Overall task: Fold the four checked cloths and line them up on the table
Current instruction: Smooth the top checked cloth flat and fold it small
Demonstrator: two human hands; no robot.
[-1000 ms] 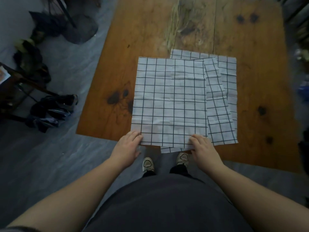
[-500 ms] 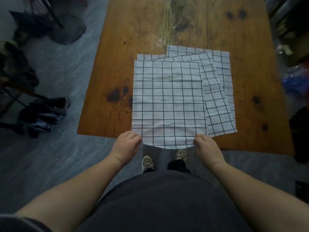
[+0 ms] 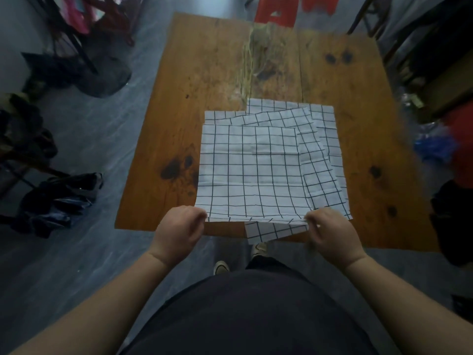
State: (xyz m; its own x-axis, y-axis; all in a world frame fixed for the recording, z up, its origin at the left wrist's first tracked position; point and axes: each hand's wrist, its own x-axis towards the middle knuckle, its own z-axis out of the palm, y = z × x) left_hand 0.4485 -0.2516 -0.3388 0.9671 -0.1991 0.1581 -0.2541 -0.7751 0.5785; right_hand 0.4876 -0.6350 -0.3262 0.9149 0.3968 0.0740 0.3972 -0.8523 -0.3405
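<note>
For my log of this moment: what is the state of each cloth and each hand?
top checked cloth: unfolded, flat, near corners pinched
lower checked cloths: unfolded, stacked askew, one overhanging the table
left hand: pinches top checked cloth's near left corner
right hand: pinches its near right corner

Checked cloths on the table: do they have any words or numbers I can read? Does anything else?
There are none to read.
top checked cloth: only black grid lines.
other checked cloths under it: the same.
table: only wood grain and dark spots.
red thing beyond the table: too blurred to tell.
</note>
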